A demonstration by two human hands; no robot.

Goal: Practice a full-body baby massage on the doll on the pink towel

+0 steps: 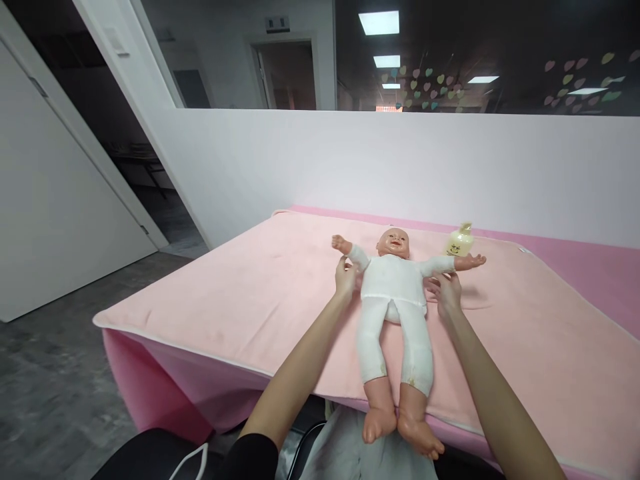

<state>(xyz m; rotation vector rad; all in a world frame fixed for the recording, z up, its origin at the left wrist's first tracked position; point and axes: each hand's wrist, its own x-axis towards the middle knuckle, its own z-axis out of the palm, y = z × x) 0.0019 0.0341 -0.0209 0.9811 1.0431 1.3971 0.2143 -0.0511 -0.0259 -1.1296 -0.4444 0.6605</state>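
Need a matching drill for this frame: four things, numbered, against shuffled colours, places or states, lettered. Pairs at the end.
1. baby doll
2. pump bottle
3. left hand
4. blanket

A. light pink, spread under the doll
B. at the doll's arm farther from the bottle
C. face up, arms out
D. pale yellow, with a face drawn on it

Pairs: 1-C, 2-D, 3-B, 4-A

The baby doll (pixel 393 283) lies on its back on the pink blanket (pixel 215 287), face up. It has a bald head, a smiley mouth and a soft white body. Its arms are spread out wide. Its bare feet stick out past the blanket's near edge. There are brown spots above its feet.
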